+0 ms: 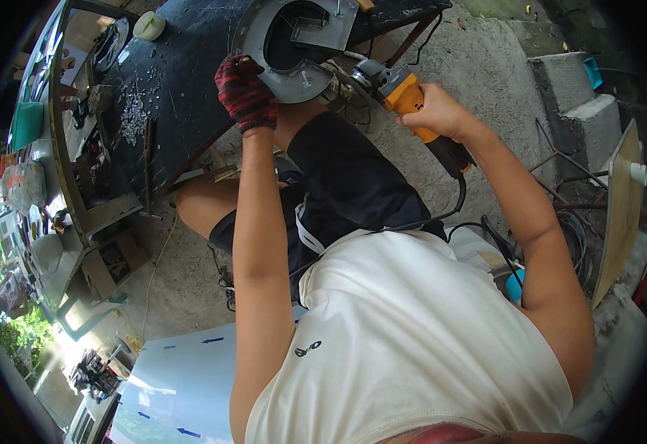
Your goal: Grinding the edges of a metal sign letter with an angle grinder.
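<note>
Grasping a yellow-and-black grinder by its body in the bare right hand, grip closed firmly round the casing, presumably for control over weight and kick. Tilted with its head up and to the left, just beside the right side of a curved grey metal plate; hard to tell whether touching. Laid at the near edge of the black worktop and apparently partly past it, perhaps to leave room for the tool. Curled at the plate's left edge with the gloved left hand, likely to steady the metal and guard the skin; cannot tell whether pinching the rim or only pressing against it. With the black cord led back over the lap, away from the grinder's head. Scattered farther left, among small bright bits, well apart from the plate.
</note>
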Motion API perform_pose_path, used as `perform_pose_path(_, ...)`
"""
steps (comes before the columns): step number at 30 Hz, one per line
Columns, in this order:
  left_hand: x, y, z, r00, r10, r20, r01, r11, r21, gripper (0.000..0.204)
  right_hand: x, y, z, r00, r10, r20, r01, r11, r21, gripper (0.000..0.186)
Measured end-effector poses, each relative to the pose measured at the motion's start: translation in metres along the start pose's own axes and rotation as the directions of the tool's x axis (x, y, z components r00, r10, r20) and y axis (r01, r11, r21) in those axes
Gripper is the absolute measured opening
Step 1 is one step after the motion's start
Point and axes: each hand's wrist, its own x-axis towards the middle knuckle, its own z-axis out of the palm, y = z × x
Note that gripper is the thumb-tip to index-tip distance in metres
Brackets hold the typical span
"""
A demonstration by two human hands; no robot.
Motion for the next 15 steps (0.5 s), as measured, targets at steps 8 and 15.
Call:
perform_pose_path(8,-0.002,0.009,0.001,0.996,-0.091,-0.006,0.091,0.996,-0.023,0.017,0.003,0.009,0.002,1.0,-0.002,-0.027,0.001,1.0,-0.012,0.04)
perform_pose_path(15,-0.001,0.007,0.001,0.995,-0.096,-0.001,0.095,0.993,-0.075,0.016,0.006,0.009,0.002,1.0,0.009,-0.023,-0.009,1.0,0.004,0.038)
